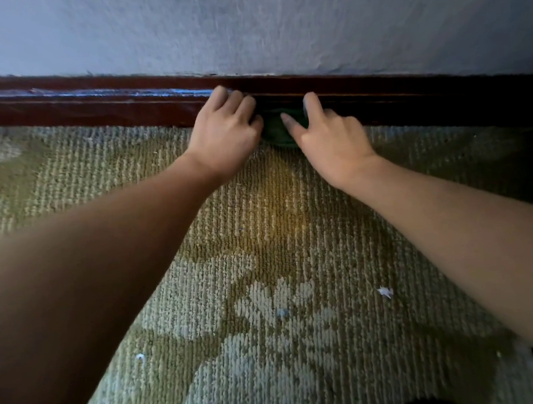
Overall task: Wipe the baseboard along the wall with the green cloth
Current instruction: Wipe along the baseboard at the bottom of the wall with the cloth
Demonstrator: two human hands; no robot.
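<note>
A dark red-brown baseboard [94, 106] runs across the foot of the pale wall. A dark green cloth [277, 131] is bunched against it at the carpet's edge, mostly hidden between my hands. My left hand [227, 135] has its fingers curled against the baseboard at the cloth's left side. My right hand [326, 134] lies on the cloth's right side, thumb and forefinger stretched over it, the forefinger reaching up the baseboard. Both hands touch the cloth.
A green and beige patterned carpet [263, 265] covers the floor, with small white scraps [385, 292] on it. The textured wall [277, 21] rises above the baseboard. Dark shapes, perhaps my knees, show at the bottom edge.
</note>
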